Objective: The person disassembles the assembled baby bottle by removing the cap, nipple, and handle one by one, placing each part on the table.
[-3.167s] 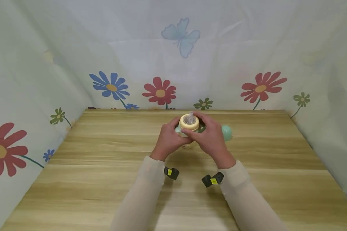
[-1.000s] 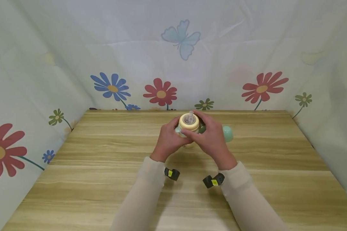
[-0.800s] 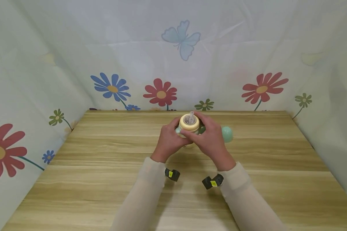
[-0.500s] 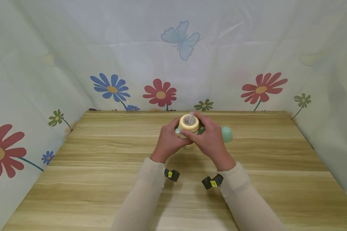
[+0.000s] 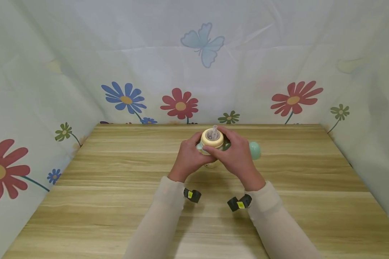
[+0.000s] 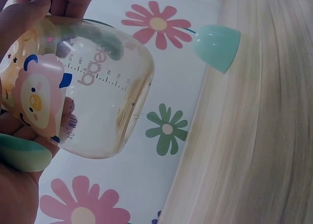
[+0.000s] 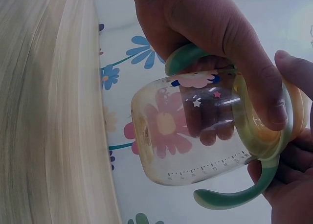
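Both hands hold a clear baby bottle (image 6: 105, 101) with a cream collar (image 5: 212, 137), green side handles (image 7: 234, 197) and a translucent spout (image 5: 214, 130) pointing up. My left hand (image 5: 190, 156) grips the body near a handle; in the right wrist view its thumb lies over the collar's lower ring and its fingers show behind the clear wall. My right hand (image 5: 235, 154) grips the collar from the right, thumb in front and fingers behind. The body carries a printed pink animal and a measuring scale. A mint-green dome cap (image 5: 254, 150) stands on the table, right of my right hand.
The wood-grain table (image 5: 116, 201) reaches back to a white curtain (image 5: 142, 54) printed with flowers and a butterfly, which also closes off both sides. Black wrist cameras (image 5: 192, 195) sit at the inner side of each sleeve.
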The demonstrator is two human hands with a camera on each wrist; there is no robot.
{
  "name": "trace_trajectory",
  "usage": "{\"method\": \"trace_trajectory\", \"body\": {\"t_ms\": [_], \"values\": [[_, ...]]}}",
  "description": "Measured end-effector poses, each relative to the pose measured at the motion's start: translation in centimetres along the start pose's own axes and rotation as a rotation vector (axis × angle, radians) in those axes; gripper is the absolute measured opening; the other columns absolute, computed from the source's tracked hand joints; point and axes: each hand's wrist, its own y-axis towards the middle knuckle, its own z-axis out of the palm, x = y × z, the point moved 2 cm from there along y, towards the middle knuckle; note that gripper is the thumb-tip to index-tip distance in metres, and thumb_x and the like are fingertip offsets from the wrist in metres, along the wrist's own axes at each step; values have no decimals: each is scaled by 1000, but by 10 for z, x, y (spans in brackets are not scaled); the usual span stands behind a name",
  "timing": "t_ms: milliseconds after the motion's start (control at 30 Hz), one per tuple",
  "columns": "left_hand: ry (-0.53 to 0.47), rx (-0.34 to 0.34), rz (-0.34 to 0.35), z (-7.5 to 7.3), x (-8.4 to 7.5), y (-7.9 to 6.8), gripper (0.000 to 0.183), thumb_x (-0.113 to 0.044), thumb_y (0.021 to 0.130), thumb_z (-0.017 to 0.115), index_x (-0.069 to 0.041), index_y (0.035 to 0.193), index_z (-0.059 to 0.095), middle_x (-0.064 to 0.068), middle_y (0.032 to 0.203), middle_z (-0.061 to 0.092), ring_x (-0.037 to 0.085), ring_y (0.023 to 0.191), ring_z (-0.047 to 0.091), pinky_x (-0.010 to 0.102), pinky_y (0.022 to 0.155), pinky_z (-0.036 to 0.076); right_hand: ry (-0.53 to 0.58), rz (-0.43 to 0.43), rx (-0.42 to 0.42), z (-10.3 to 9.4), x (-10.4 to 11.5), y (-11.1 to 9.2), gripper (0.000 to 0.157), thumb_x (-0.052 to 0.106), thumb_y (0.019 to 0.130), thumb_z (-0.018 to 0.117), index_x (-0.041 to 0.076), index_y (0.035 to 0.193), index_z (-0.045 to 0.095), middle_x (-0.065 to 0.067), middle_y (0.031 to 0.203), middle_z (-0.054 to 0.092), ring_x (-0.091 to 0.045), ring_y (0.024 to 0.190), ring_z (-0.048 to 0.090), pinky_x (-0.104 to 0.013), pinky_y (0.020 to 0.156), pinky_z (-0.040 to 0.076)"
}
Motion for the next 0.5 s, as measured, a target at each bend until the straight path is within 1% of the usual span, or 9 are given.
{"method": "trace_trajectory", "body": {"t_ms": [200,500], "values": [[-7,12,-9,-1,1,0,68,-33,70,87,-17,129,58,-2,123,66,13,106,65,33,91,55,26,7,23,-1,1,0,74,46,73,82,13,134,57,-6,129,64,-22,114,62,-41,96,52],[-28,25,24,-4,0,0,66,-30,68,88,-16,127,60,-1,120,67,14,103,66,33,88,56,64,10,58,-4,2,0,72,44,74,82,13,134,57,-6,130,63,-21,115,61,-40,95,51]]}}
